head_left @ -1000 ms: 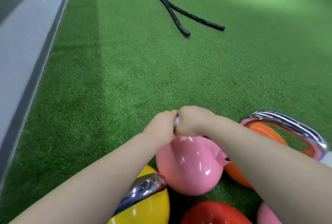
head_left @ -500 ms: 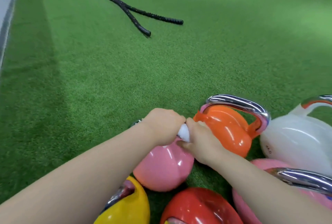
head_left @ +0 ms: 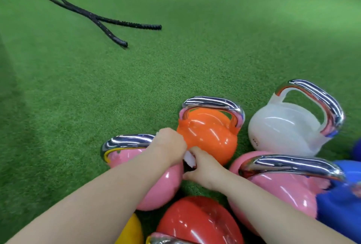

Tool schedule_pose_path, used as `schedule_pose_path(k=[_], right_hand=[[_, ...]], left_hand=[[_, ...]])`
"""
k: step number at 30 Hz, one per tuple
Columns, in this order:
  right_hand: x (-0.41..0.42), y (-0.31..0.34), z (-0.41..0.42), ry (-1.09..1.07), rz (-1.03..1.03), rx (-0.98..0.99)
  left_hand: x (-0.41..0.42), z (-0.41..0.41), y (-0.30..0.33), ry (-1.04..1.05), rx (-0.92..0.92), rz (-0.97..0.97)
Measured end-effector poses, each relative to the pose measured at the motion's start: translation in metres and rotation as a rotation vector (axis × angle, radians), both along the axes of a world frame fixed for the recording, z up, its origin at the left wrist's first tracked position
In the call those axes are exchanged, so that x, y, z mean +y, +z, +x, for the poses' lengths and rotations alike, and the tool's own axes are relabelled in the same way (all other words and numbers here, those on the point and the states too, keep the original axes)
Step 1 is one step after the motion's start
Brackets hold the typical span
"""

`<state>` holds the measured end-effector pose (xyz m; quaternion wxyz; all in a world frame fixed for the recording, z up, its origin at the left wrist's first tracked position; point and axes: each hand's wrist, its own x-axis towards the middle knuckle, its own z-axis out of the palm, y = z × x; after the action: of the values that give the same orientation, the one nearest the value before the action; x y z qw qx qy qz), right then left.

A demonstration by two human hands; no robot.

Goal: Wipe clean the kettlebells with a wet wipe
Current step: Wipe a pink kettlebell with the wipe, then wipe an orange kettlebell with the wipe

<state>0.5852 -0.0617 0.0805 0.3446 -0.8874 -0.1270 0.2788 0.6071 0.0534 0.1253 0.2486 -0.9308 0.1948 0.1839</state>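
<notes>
Several glossy kettlebells with chrome handles stand clustered on green turf. My left hand (head_left: 170, 147) is curled around the right end of the chrome handle of a pink kettlebell (head_left: 162, 189). My right hand (head_left: 203, 169) pinches a white wet wipe (head_left: 189, 159) in the gap between that pink kettlebell and the orange kettlebell (head_left: 209, 136). The wipe sits between my two hands, and whether the left hand also holds it is hidden. A white kettlebell (head_left: 281, 128), a second pink kettlebell (head_left: 283, 187) and a red kettlebell (head_left: 195, 222) stand around them.
A yellow kettlebell (head_left: 130, 232) peeks out under my left forearm. Blue kettlebells (head_left: 343, 204) sit at the right edge. Two black battle rope ends (head_left: 109, 28) lie on the turf at the far left. Open green turf (head_left: 214, 58) stretches beyond the cluster.
The view swung right and down, bringing more kettlebells into sight. My hands parted slightly; the left moved onto the pink kettlebell's handle while the right dropped lower with the wipe.
</notes>
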Motion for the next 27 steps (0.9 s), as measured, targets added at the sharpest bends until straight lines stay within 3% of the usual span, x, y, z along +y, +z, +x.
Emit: schedule_pose_path(k=[4, 7, 12, 14, 17, 21, 25, 27], right_hand=[[-0.019, 0.026, 0.011, -0.129, 0.144, -0.06], [-0.031, 0.052, 0.025, -0.204, 0.258, -0.172], [-0.061, 0.078, 0.059, -0.347, 0.193, -0.563], [-0.071, 0.079, 0.072, -0.366, 0.079, -0.594], [-0.077, 0.072, 0.084, -0.274, -0.119, -0.485], [-0.083, 0.069, 0.098, -0.16, -0.198, -0.501], [-0.091, 0.072, 0.109, -0.058, -0.268, -0.527], [-0.094, 0.071, 0.112, -0.013, -0.28, -0.552]], left_hand=[[0.007, 0.014, 0.028, 0.303, -0.04, -0.391], [0.015, 0.04, 0.054, 0.465, -0.182, -0.567], [-0.004, 0.069, 0.101, 0.398, -0.609, -0.588], [-0.017, 0.075, 0.099, 0.323, -0.651, -0.573], [-0.032, 0.078, 0.064, 0.24, -0.4, -0.589], [-0.034, 0.072, 0.03, 0.127, -0.108, -0.523], [-0.032, 0.068, 0.044, 0.187, 0.084, -0.607], [-0.029, 0.076, 0.049, 0.335, 0.131, -0.801]])
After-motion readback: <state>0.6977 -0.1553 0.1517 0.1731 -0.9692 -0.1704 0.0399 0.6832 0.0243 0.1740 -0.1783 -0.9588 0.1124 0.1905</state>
